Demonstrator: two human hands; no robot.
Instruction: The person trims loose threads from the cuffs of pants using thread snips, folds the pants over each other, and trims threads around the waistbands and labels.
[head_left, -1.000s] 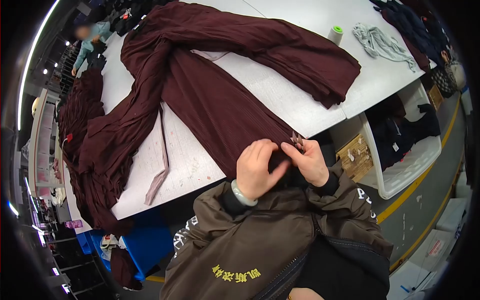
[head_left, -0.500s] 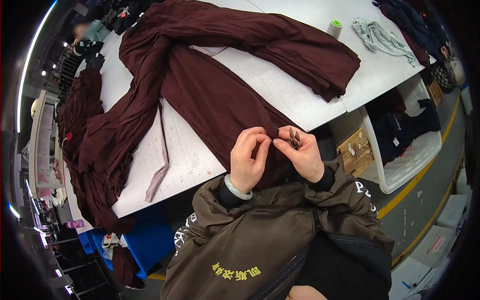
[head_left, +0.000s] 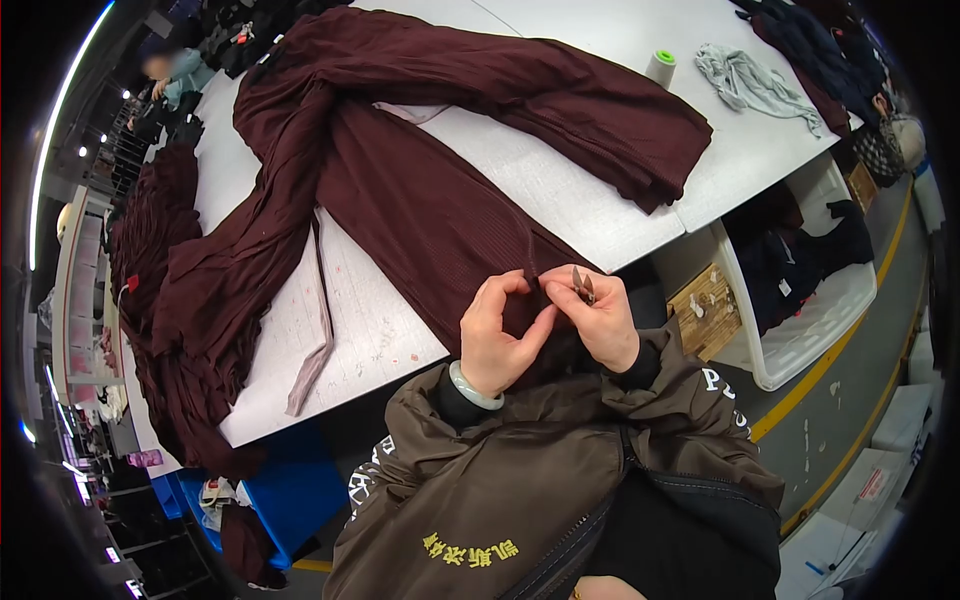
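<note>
One broad white counter point(head_left: 375, 318), its top scattered with small reddish specks, fills the middle of a workroom with a grey floor point(head_left: 850, 385) crossed by yellow lines. A person point(head_left: 180, 75) is at the far left, a blue bin point(head_left: 300, 480) sits below the counter's near left edge, and a white plastic bin point(head_left: 825, 335) with dark cloth point(head_left: 800, 260) in it stands at the right. Farther right on the counter are a white thread cone point(head_left: 660, 70) with a green top and a crumpled pale grey cloth point(head_left: 750, 85). A maroon garment point(head_left: 430, 215), soft, finely ribbed and creased, lies over the counter with two long parts spreading from its far left; beside them a thin pale strip point(head_left: 322, 345) hangs toward the near edge. One part points right, to a squarish end; the other has its long axis running from far left to near right, its end at the hands. The right hand point(head_left: 605, 322) has its grip closed around small metal snips point(head_left: 584, 287), blades pointing away, thumb tip at the garment's edge. The left hand point(head_left: 492, 335) curves its fingers against that edge, thumb apart from the index finger; whether its grip pinches cloth I cannot tell.
</note>
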